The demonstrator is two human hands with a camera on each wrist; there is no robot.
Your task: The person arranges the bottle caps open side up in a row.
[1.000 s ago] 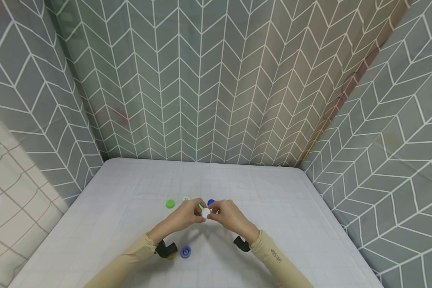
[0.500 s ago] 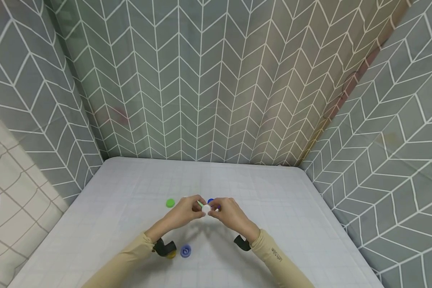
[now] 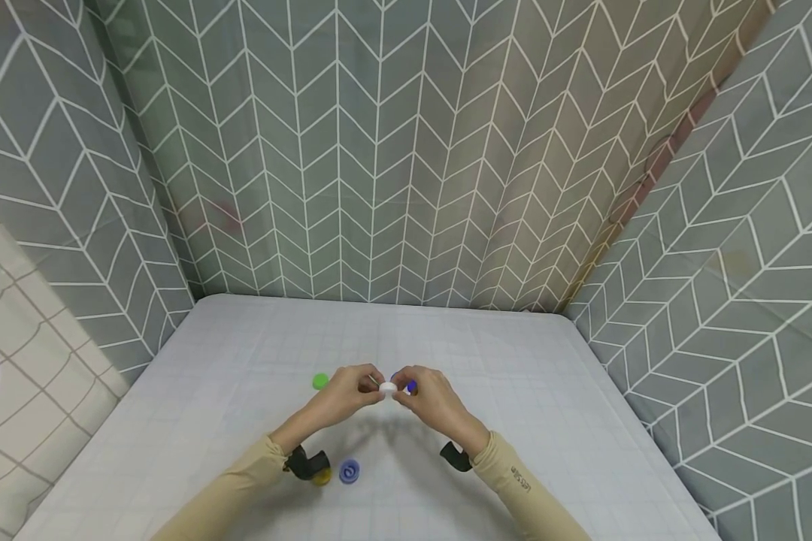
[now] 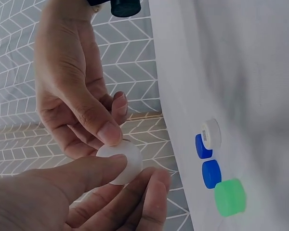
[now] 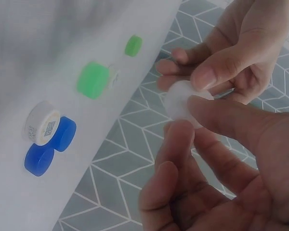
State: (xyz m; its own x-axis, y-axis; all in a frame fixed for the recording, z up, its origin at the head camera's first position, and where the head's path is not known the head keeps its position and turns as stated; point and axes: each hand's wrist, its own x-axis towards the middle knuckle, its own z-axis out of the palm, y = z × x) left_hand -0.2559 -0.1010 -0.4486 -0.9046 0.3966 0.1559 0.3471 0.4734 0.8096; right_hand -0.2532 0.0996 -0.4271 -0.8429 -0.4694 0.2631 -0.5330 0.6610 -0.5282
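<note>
A round white bottle cap (image 3: 388,388) is held above the table between both hands. My left hand (image 3: 348,392) pinches its left side, the thumb (image 4: 103,168) lying flat across its face in the left wrist view. From the right, my right hand (image 3: 429,392) pinches the same cap, thumb and fingertips meeting at its edge. In the right wrist view the white disc (image 5: 176,102) shows between the two thumbs, and fingers hide part of it.
On the white table (image 3: 487,346) lie a small green cap (image 3: 320,381), a larger green cap (image 5: 93,80), a white cap with a printed code (image 5: 42,123), blue caps (image 5: 65,134), a ridged violet-blue cap (image 3: 349,471) and a yellow cap (image 3: 322,476) beside the left wrist strap.
Both hands have risen slightly. The white cap has turned from showing its round face to nearly edge-on in the head view. The table caps stay put.
</note>
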